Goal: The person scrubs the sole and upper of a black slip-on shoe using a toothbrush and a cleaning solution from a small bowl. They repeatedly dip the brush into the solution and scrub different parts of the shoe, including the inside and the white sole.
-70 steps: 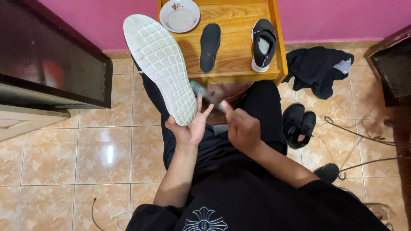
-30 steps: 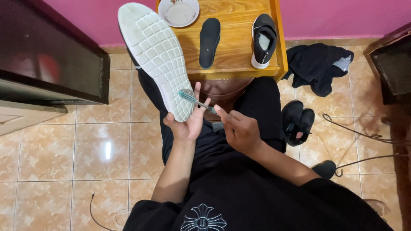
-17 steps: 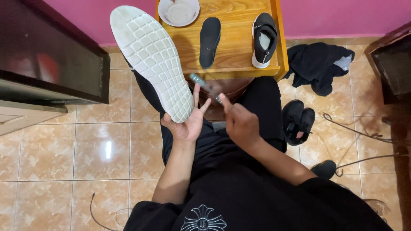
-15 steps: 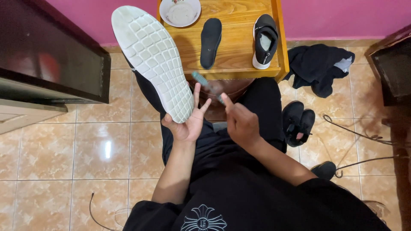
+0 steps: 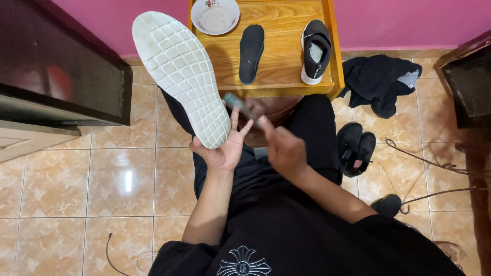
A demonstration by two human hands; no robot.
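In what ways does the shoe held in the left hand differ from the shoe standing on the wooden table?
The held shoe is turned sole-up, showing a whitish gridded sole; the table shoe stands upright, showing its black upper and opening. The held shoe rests in the left hand, next to the blurred right hand; the table shoe sits untouched on the wooden table. Both have light soles.
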